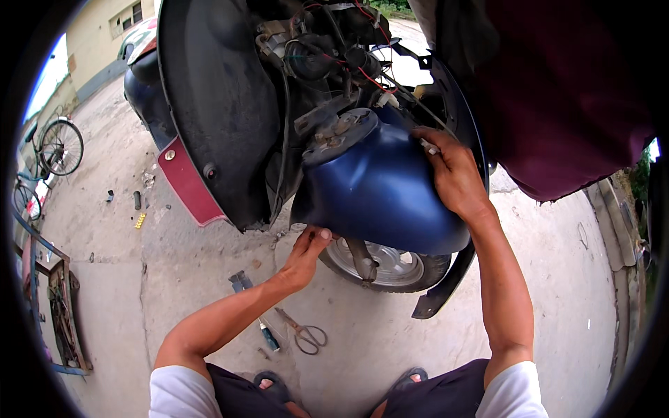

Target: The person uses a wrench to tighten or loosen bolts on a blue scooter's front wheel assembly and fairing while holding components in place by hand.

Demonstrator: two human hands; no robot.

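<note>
A blue front mudguard (383, 195) sits over a scooter's front wheel (418, 272), with a dark mounting plate (341, 136) on top. My right hand (453, 174) is closed on the mudguard's upper right side; a small pale item near its fingertips is too small to name. My left hand (304, 254) grips the lower left edge, its fingertips partly hidden. A black inner panel (216, 104) with a red flap (185, 177) stands left of the mudguard. Exposed wires and cables (348, 63) hang above it.
On the concrete floor (125, 265) lie scissors (306, 334), a green-handled tool (268, 336) and small scraps. Bicycles (59, 146) and a metal rack (63, 320) stand at the left. Maroon fabric (557, 139) hangs at the upper right.
</note>
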